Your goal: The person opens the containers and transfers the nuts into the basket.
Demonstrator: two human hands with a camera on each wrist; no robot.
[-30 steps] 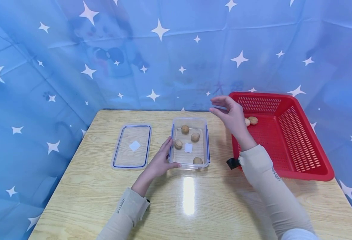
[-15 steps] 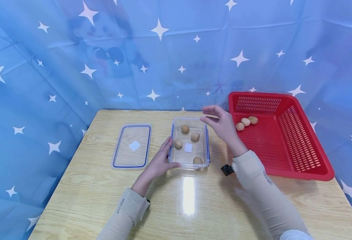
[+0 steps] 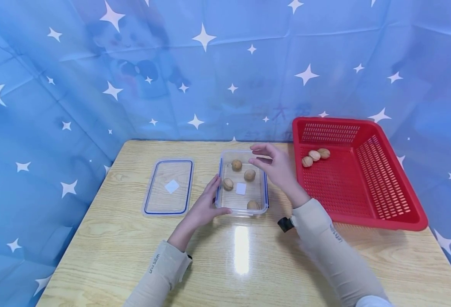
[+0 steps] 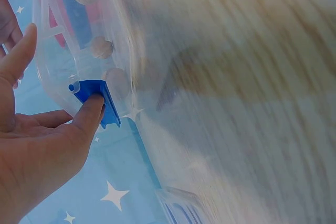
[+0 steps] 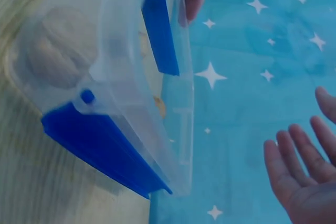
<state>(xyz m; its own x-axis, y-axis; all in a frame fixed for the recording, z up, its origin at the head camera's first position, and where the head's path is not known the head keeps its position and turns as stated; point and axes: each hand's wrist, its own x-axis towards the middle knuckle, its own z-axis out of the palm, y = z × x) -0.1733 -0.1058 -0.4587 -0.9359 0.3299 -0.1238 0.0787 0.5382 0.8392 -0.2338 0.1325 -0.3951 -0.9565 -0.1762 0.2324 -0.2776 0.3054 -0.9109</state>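
Observation:
A clear lidless food box (image 3: 241, 211) with blue side clips stands on the table. Several walnuts (image 3: 250, 175) lie apart on its bottom around a small white square label (image 3: 241, 189). My left hand (image 3: 205, 208) rests against the box's left side, thumb at the near-left corner; in the left wrist view one finger touches a blue clip (image 4: 105, 100). Above the box's far right edge hangs my right hand (image 3: 274, 166), thumb and fingers apart. The right wrist view shows that hand (image 5: 310, 182) with fingers loosely curved and nothing visible between them.
A red perforated basket (image 3: 352, 187) stands right of the box, with three walnuts (image 3: 314, 155) by its left wall. Left of the box lies a clear lid (image 3: 167, 202) with a blue seal. A blue star-patterned curtain (image 3: 225, 102) hangs behind the wooden table (image 3: 117, 247).
My right hand has moved left and slightly nearer, from the basket's left edge to above the box's right edge, uncovering the basket's walnuts. My left hand has stayed on the box.

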